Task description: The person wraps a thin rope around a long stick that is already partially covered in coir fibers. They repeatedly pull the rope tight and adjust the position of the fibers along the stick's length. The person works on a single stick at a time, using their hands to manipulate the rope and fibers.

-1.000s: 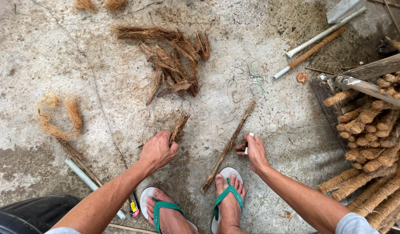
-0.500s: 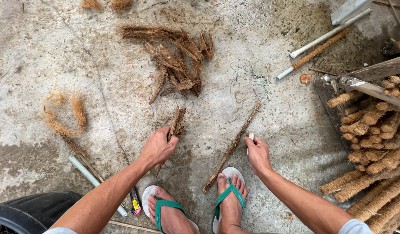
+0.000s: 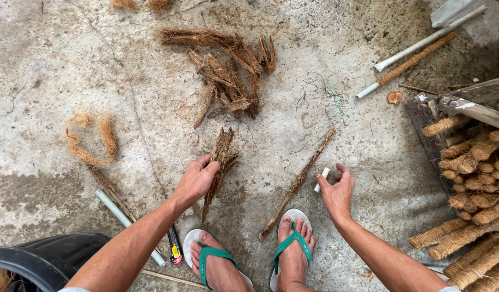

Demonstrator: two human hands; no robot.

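Observation:
My left hand (image 3: 197, 179) grips a bundle of brown coconut fibre strips (image 3: 221, 157) lifted just off the concrete floor. My right hand (image 3: 337, 193) holds a short white tube (image 3: 321, 179) by its lower end. Between my hands lies a long thin stick wrapped in coir (image 3: 299, 181), running diagonally toward my right foot (image 3: 292, 255). A loose pile of fibre strips (image 3: 223, 73) lies farther out on the floor.
Stacked coir-wrapped sticks (image 3: 473, 211) fill the right edge. A white pipe (image 3: 429, 38) and a partly wrapped pipe (image 3: 406, 65) lie top right. A coir loop (image 3: 92, 140), another white pipe (image 3: 127, 224) and a utility knife (image 3: 175, 246) lie on the left; a black tub (image 3: 38, 259) sits bottom left.
My left hand has lifted the fibre bundle and shifted slightly right. My right hand has moved a little right and down, bringing the white tube into clearer view.

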